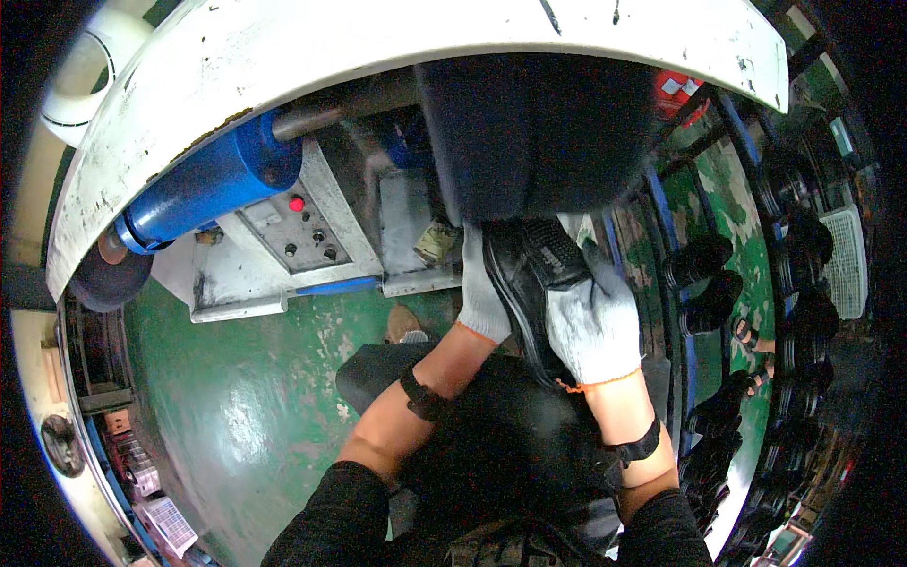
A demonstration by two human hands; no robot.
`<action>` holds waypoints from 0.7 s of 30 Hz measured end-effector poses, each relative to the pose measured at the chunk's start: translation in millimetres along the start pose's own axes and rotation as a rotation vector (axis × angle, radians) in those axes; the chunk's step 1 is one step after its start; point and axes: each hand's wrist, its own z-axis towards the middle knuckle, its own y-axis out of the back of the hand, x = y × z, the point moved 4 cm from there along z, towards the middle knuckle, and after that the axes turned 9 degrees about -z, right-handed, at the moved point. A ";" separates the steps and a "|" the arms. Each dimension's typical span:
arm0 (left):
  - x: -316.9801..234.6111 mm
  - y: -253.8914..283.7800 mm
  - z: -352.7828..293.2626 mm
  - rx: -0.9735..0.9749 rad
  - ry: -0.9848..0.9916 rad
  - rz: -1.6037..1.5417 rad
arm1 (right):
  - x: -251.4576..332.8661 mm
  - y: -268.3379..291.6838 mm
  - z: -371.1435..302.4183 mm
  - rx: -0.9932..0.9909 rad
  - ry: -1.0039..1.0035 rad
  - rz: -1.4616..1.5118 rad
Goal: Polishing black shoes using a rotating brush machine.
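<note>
A black shoe (518,298) is between my two hands, its sole and heel partly turned up toward me. My left hand (480,288), in a white knit glove, grips it from the left; most of its fingers are hidden behind the shoe. On the right side, my right hand (597,321) in a matching glove, smudged dark at the fingers, is wrapped over the sole. The shoe's far end is at the lower edge of a wide dark roller (539,142), which looks blurred; whether they touch I cannot tell.
A scuffed white hood (378,42) arches over the roller. To the left are a blue motor housing (213,184) and a control panel with a red button (297,203). Racks of black shoes (710,300) stand on the right, beside a white basket (844,260). The floor (236,397) is green.
</note>
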 end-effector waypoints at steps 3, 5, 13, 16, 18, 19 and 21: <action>4.0 -9.6 -9.6 0.005 0.016 0.047 | 9.7 8.9 -10.6 -0.148 0.058 -0.519; 6.3 -8.7 -9.8 -0.030 0.042 0.081 | 15.4 7.7 -14.6 -0.201 0.029 -0.455; -4.8 21.4 23.2 0.009 -0.111 0.215 | 46.0 13.3 21.6 0.226 0.139 -0.730; -8.4 18.6 22.0 -0.142 -0.149 0.308 | 52.0 22.8 42.9 0.129 0.132 -0.720; -19.6 29.6 28.3 -0.193 -0.114 0.274 | 39.9 15.3 52.0 0.047 0.150 -0.542; -23.1 35.8 33.3 -0.241 -0.070 0.236 | 43.7 23.9 56.5 0.047 0.146 -0.542; -27.7 42.7 49.1 -0.144 -0.121 0.257 | 48.1 23.5 59.6 0.393 0.142 -0.720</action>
